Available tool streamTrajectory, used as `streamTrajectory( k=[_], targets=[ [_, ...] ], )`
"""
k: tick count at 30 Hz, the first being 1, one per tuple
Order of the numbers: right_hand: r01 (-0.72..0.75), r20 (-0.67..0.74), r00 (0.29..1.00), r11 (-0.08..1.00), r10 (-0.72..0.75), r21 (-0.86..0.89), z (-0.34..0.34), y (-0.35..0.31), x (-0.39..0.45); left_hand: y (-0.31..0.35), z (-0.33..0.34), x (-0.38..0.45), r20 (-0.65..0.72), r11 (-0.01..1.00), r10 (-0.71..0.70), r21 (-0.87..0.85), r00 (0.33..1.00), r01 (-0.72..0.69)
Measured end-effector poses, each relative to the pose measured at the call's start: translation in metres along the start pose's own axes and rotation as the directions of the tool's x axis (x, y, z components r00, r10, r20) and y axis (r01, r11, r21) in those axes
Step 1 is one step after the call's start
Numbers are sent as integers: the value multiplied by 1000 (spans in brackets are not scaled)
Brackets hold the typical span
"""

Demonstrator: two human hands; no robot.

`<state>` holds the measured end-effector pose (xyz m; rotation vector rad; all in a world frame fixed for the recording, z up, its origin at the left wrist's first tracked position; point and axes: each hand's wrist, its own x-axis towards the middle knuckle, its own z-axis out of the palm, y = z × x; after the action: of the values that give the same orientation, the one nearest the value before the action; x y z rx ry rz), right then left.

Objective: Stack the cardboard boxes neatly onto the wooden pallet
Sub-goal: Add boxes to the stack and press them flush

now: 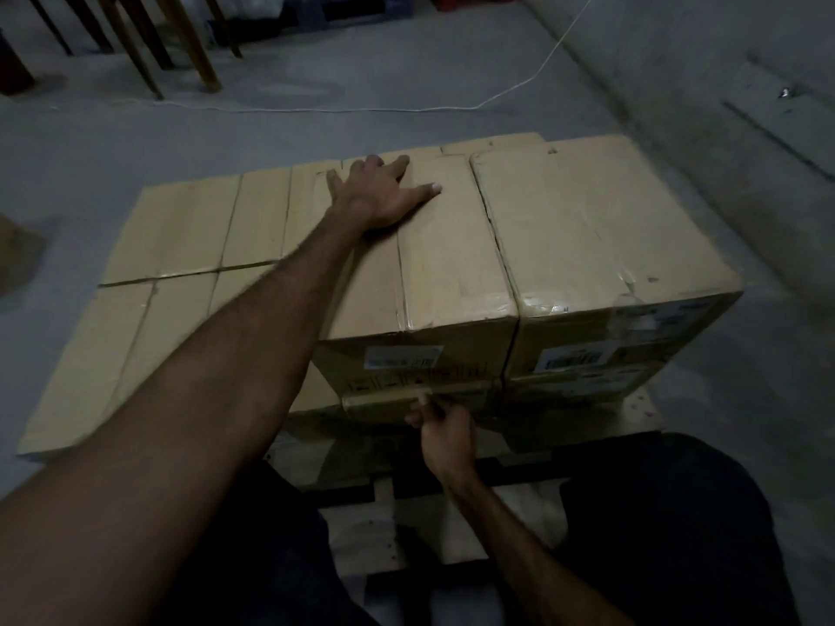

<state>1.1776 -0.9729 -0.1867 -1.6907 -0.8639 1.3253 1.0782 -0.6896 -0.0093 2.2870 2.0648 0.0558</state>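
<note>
2 upper boxes: middle box [433, 246] touching right box [587, 228].
Left hand [379, 192]: fingers spread flat on middle box.
Right hand [445, 426]: at the box's lower front edge; grip unclear.
Pallet [632, 413]: mostly hidden.

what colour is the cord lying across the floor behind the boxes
White, against the grey floor; the cord shows in the head view.

No text is being shown clearly enough to be read. A white label [403, 357] with a pale blue band is being carried on the near face of the upper left box [420, 282], and its print is blurred. A second white label [573, 359], apparently bearing a barcode, is being displayed on the near face of the upper right box [601, 246]. Dark printed marks [406, 380], possibly handling symbols, are being shown below the first label, too dim to be made out.
</note>
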Motion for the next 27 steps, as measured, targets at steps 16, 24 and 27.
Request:
streamTrajectory(
  k=[16,24,27],
  targets=[
    [29,-8,1000,992,-28,123,5,11,8,2,1,-13,-10,1000,-1,-6,1000,1],
    [133,215,977,814,-10,-565,-27,-22,-7,-2,-6,-20,9,995,33,-94,999,-32],
    [383,549,833,655,59,-651,-46,-74,-26,-10,-11,-34,-1,984,52,-172,999,-51]
  ],
)
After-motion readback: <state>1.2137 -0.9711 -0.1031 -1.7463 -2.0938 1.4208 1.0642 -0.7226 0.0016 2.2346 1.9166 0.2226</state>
